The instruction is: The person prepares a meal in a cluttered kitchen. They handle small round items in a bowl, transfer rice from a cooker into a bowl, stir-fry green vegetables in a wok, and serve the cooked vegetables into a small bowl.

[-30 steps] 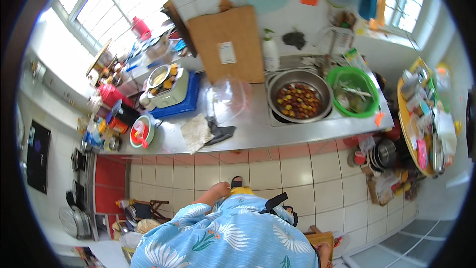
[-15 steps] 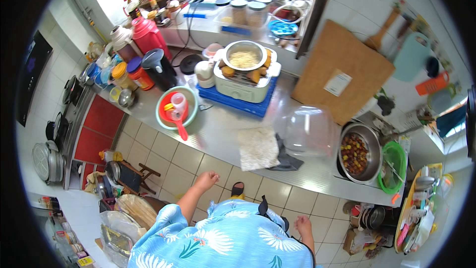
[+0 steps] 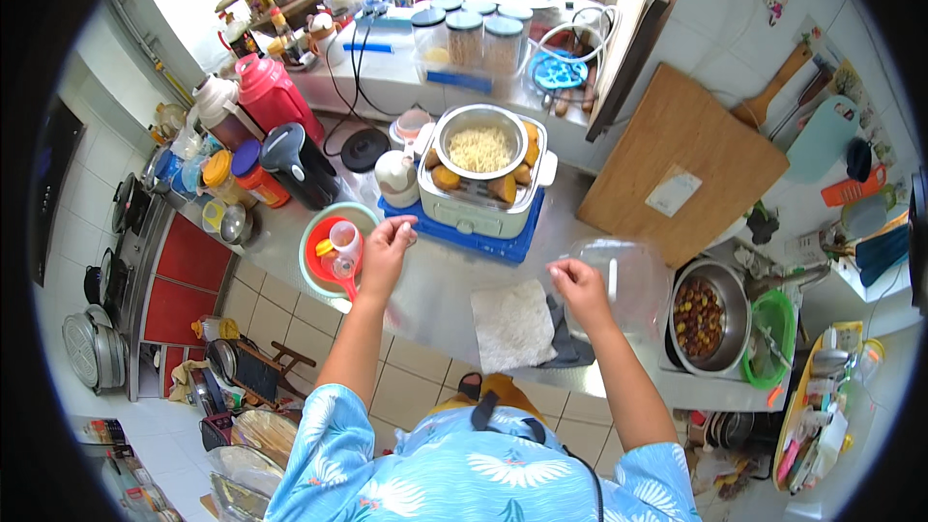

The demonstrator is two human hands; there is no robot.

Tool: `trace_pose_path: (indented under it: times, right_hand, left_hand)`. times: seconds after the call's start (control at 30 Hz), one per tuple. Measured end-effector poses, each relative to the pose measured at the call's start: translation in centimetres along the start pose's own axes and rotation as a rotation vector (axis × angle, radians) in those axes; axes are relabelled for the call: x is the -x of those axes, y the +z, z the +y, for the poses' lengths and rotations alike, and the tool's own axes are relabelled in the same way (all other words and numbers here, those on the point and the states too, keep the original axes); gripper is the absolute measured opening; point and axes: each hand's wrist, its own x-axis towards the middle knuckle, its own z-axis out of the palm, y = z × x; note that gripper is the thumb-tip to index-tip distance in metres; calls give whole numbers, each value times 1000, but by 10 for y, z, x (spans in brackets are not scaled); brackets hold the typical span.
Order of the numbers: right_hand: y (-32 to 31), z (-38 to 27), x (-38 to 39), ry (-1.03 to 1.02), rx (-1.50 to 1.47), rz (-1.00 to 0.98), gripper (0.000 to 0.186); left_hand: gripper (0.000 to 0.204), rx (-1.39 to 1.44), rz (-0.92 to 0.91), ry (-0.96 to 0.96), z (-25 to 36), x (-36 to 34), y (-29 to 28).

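Observation:
My left hand [image 3: 387, 249] is raised in front of the pale green cooker [image 3: 474, 208], beside the teal bowl [image 3: 319, 217] with red strainer and clear cups; its fingers are loosely bent, holding nothing visible. The cooker, on a blue tray [image 3: 517, 246], holds a steel bowl of pale noodle-like food [image 3: 480, 147] above yellowish-brown chunks [image 3: 447, 177]. My right hand [image 3: 578, 285] hovers near the clear plastic lid [image 3: 633, 280], fingers partly curled and apparently empty. A pale cloth [image 3: 507, 324] and a dark cloth lie below it on the steel counter.
A wooden board [image 3: 677, 164] leans on the wall. At right are a steel bowl of brown round items [image 3: 698, 319], a green basin [image 3: 768, 348] and a crowded yellow shelf [image 3: 793, 425]. A kettle [image 3: 295, 164], flasks and jars line the left; a folding chair [image 3: 251, 377] stands below.
My view has swung left from the sink toward the cooker. Both my hands have risen from low by my body to over the counter's front half.

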Motion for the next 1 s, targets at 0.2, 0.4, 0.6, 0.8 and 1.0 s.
trace_pose_path:
  times: [0.2, 0.4, 0.6, 0.8, 1.0]
  right_hand:
    - [11, -6, -148, -332, 155, 174, 21]
    - [24, -20, -203, -180, 220, 196, 27]
    - [50, -47, -202, -53, 261, 265, 22]
    - [62, -34, -214, 46, 222, 390, 19]
    - [76, -41, -210, -22, 72, 454, 16]
  left_hand:
    - [26, -513, 38, 178, 19, -103, 2]
    - [23, -883, 102, 288, 15, -145, 28]
    - [24, -875, 79, 242, 7, -167, 30]
    - [30, -675, -25, 222, -15, -189, 29]
    - [27, -524, -85, 259, 4, -190, 17]
